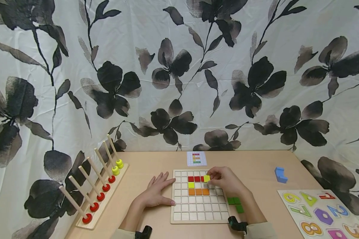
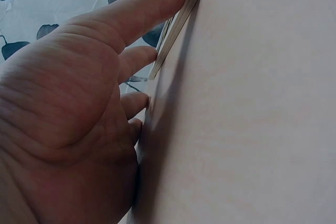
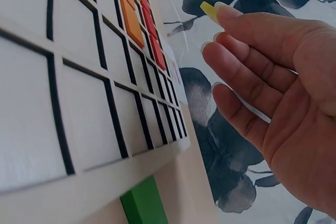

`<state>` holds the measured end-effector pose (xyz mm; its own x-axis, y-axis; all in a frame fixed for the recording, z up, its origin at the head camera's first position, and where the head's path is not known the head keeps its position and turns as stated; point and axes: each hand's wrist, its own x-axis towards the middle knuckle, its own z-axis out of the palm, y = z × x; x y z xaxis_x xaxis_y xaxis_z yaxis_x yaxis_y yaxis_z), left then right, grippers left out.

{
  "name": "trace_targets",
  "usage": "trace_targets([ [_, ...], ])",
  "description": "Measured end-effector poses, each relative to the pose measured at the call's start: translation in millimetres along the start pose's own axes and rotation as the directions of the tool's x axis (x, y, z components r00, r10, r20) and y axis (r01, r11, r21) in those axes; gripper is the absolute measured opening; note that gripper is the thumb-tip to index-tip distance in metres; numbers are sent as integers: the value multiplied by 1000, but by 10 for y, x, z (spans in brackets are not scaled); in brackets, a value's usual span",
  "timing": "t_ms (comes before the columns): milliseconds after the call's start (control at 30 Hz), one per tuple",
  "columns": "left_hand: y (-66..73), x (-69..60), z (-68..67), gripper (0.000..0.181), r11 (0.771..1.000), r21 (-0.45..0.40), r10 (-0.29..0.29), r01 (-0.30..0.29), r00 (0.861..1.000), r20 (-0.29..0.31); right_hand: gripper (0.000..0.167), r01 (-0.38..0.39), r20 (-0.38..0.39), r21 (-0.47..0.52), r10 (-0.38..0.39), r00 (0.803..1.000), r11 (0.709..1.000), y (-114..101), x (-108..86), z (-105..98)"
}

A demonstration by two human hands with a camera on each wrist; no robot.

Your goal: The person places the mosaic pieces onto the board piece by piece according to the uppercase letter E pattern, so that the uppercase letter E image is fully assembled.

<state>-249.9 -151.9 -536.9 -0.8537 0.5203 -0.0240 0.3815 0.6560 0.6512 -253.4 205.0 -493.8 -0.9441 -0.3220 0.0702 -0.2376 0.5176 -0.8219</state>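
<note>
Between thumb and fingers my right hand [image 1: 227, 181] pinches a yellow tile [image 1: 207, 178], held over the upper right part of a white grid board [image 1: 200, 217]; the right wrist view shows the tile [image 3: 209, 11] raised off the board. On the board lie a row of red tiles [image 1: 195, 179], one yellow tile [image 1: 191, 185] below its left end, and a row of orange tiles [image 1: 198, 192] under that. My left hand [image 1: 155, 194] rests with spread fingers at the board's left edge, its thumb and index finger touching it [image 2: 181, 24].
Green tiles [image 1: 234, 200] lie right of the board, partly behind my right forearm. A pattern card [image 1: 196, 158] is behind the board. At left stands a peg rack [image 1: 91, 224] with red and yellow rings; at right, a blue block [image 1: 281, 175] and a number sheet [image 1: 320, 212].
</note>
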Motion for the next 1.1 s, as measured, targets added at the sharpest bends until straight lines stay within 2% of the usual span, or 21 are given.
trace_targets([
  [333, 8, -8, -5, 96, 1000, -3, -3, 3, 1000, 0, 21, 68, 35, -21, -67, 997, 998, -63, 20, 121],
  [467, 5, -10, -5, 96, 1000, 0, -1, 1, 1000, -2, 22, 92, 73, -33, -89, 993, 995, -98, 39, 178],
  [667, -14, -10, 5, 96, 1000, 9, -2, 2, 1000, -2, 23, 131, 152, -30, -125, 980, 991, -142, 60, 278],
  [1100, 6, 3, 2, 95, 1000, 7, -6, 6, 1000, -2, 22, 156, 291, -57, -133, 947, 986, -188, 56, 464],
])
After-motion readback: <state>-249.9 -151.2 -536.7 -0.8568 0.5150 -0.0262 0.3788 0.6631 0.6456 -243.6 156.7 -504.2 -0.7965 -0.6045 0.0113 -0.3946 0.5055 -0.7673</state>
